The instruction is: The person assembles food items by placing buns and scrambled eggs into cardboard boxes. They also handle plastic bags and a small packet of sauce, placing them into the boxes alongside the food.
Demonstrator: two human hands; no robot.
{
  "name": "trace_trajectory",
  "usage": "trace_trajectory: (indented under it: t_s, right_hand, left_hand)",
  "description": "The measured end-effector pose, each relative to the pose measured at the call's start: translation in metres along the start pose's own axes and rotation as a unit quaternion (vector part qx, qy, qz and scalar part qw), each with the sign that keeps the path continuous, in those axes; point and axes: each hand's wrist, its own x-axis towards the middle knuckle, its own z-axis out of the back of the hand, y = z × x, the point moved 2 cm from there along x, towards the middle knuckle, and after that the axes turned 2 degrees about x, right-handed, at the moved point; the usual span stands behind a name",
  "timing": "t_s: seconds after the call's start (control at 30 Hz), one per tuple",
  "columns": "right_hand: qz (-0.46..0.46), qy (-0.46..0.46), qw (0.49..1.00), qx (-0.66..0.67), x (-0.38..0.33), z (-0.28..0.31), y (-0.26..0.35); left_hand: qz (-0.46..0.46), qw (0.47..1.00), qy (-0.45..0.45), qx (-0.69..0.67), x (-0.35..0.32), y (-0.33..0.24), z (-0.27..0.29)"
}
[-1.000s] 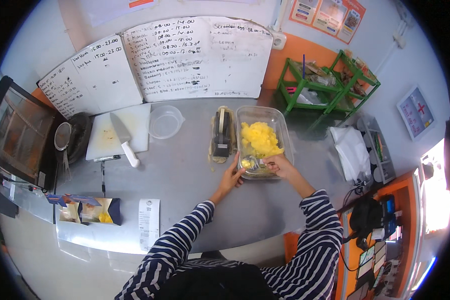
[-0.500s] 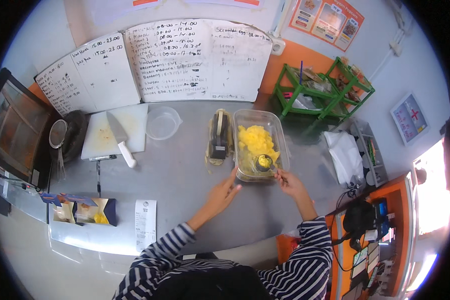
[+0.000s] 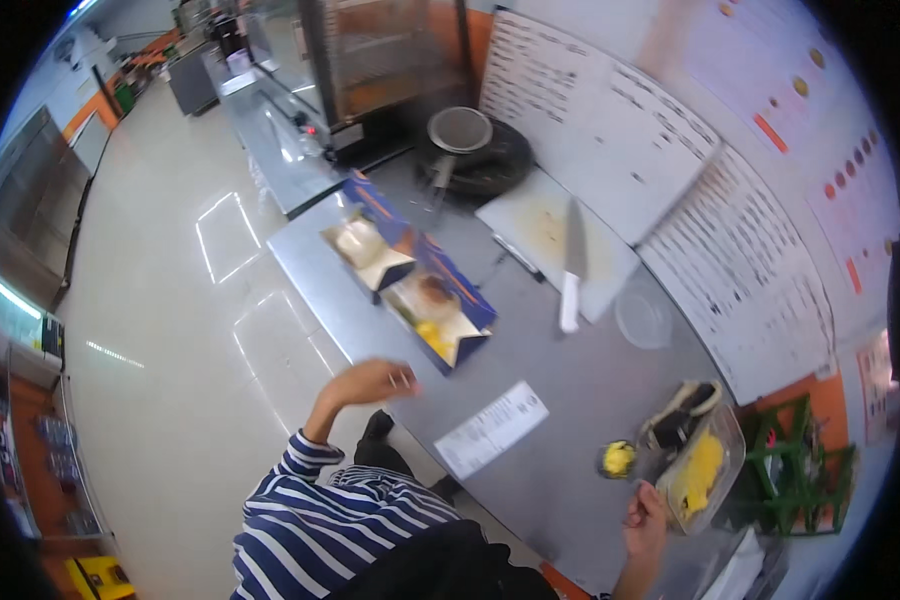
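Observation:
My right hand [image 3: 647,515] is closed on the handle of a scoop. The scoop's round dark bowl, loaded with yellow scrambled egg [image 3: 618,459], is above the counter, left of a clear plastic container [image 3: 734,458]. More scrambled egg [image 3: 703,470] lies inside that container. My left hand [image 3: 373,382] is at the counter's front edge, open and holding nothing, fingers pointing right. Beyond it are two open blue-and-cream paper food boxes. The nearer box [image 3: 471,346] contains something brown and some yellow egg; the farther box [image 3: 385,270] contains something whitish.
A paper receipt [image 3: 492,428] lies on the steel counter. Farther back are a white-handled knife [image 3: 573,265] on a cutting board [image 3: 518,212], a marker [image 3: 518,257], a round clear lid [image 3: 644,319] and a strainer [image 3: 459,131]. A dark tape dispenser [image 3: 676,428] stands beside the egg container.
The view has swung left toward the food boxes. The scoop has come up out of the container with egg in it, and my left hand has moved away from the container toward the boxes.

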Motion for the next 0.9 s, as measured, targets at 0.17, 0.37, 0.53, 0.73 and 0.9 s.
trace_trajectory:
  t_s: [0.17, 0.37, 0.53, 0.73, 0.9]
  right_hand:
    - [-0.152, 0.219, 0.964, -0.014, 0.030, -0.178, -0.067]
    - [-0.085, 0.273, 0.958, 0.023, 0.081, -0.367, -0.141]
    - [0.158, 0.236, 0.934, -0.215, 0.105, -0.439, -0.181]
    - [0.471, 0.195, 0.704, -0.495, 0.096, -0.459, -0.219]
    - [0.507, 0.173, 0.678, -0.503, 0.097, -0.459, -0.234]
  left_hand:
    - [0.059, 0.907, -0.416, 0.021, 0.009, 0.113, 0.080]
    - [-0.096, 0.890, -0.319, 0.311, 0.031, 0.141, 0.105]
    - [-0.095, 0.907, -0.298, 0.283, 0.012, 0.157, 0.106]
    - [-0.104, 0.926, -0.295, 0.210, 0.003, 0.166, 0.104]
    - [-0.110, 0.932, -0.296, 0.177, 0.004, 0.169, 0.105]
